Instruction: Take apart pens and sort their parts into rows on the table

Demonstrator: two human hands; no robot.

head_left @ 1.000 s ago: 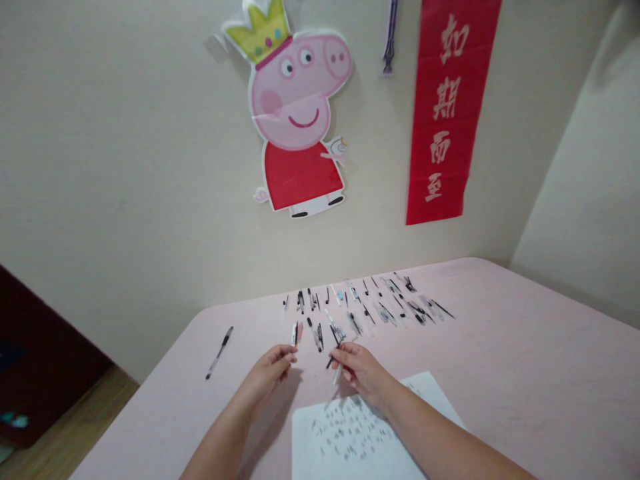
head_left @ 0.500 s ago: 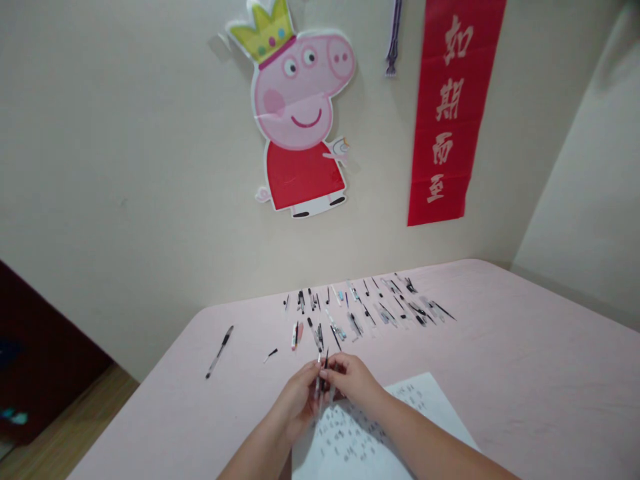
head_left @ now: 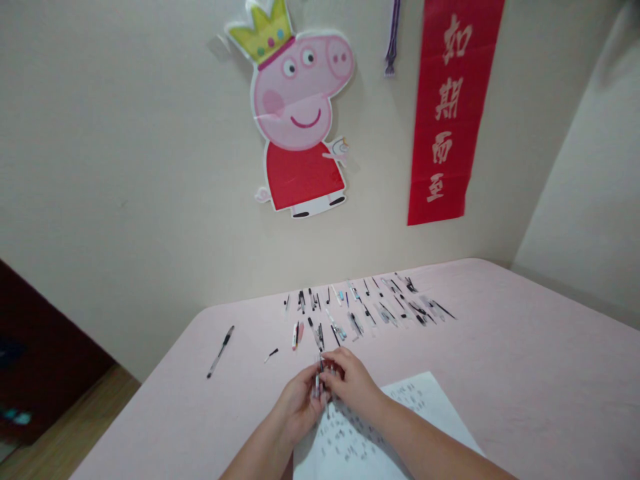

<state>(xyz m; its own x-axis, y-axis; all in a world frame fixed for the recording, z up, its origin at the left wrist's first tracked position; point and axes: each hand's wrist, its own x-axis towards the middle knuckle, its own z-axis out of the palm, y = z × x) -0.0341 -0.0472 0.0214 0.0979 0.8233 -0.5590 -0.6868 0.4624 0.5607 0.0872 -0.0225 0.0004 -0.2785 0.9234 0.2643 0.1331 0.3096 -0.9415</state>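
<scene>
Both my hands meet over the near middle of the pink table (head_left: 500,373). My left hand (head_left: 299,405) and my right hand (head_left: 351,383) pinch the same thin pen (head_left: 320,379) between their fingertips, its dark tip pointing away from me. The pen is held upright-tilted just above the top edge of a white sheet of paper (head_left: 395,433) covered in scribbles. A small black pen part (head_left: 271,355) lies on the table left of my hands.
Several pens and pen parts (head_left: 370,303) lie in two rows near the far table edge. A lone black pen (head_left: 221,351) lies at the far left. A cartoon pig cutout (head_left: 297,113) and a red banner (head_left: 450,107) hang on the wall.
My left hand has come in from the left to join my right hand on the pen. A small black part now lies on the table where the left hand was.
</scene>
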